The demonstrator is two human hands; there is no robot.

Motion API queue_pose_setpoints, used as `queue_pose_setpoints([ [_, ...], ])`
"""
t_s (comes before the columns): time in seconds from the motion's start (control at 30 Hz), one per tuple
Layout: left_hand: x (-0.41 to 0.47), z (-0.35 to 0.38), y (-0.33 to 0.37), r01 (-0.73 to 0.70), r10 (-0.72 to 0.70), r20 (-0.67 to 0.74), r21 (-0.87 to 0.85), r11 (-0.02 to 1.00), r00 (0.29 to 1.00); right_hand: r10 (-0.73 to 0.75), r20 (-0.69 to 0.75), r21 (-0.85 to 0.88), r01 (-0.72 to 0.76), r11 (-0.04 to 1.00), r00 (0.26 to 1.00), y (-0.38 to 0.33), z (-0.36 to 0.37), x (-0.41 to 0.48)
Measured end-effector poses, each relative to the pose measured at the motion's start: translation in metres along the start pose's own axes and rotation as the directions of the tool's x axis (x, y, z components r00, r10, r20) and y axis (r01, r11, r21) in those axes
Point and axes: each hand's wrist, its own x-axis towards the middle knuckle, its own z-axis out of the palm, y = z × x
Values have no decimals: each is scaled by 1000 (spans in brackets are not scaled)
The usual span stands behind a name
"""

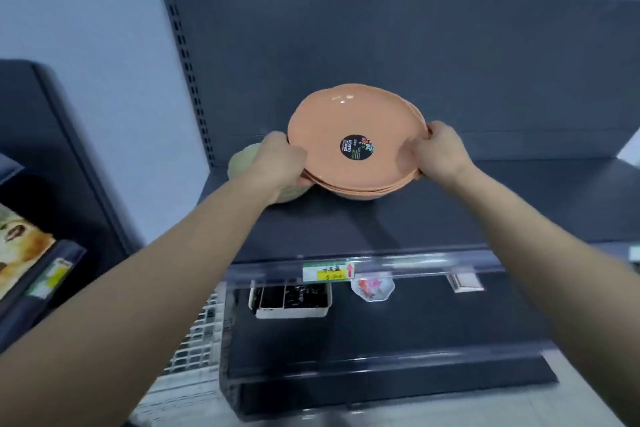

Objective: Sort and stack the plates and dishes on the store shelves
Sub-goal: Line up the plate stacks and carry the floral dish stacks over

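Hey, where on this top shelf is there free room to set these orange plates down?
Top shelf is bare right of the orange plate stack, and in front, up to the price rail. Left is crowded: green bowls sit by the upright, behind the left hand.

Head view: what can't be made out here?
Head view:
Count of the orange plate stack: rims overlap; left hand and right hand cover its sides.
Most of the green dish: behind the left hand.
Print on the price label: blurred.
Contents of the white tray: blurred, partly under the shelf rail.
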Motion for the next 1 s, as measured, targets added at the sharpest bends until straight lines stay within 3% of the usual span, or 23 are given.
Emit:
queue_pose_setpoints([
  [0.23, 57, 162, 14, 192, -183, 190, -27, 981, 964, 146, -12, -156, -146, 977, 989, 110, -90, 93],
  [0.4, 84, 227, 5, 275, -273, 207, 21, 961, 939, 237, -12, -178, -235, 956, 971, 165, -107, 135],
  [1.0, 141, 279, -38, 286, -313, 82, 239, 928, 946, 335, 15, -116, -332, 936, 942, 240, -65, 190],
])
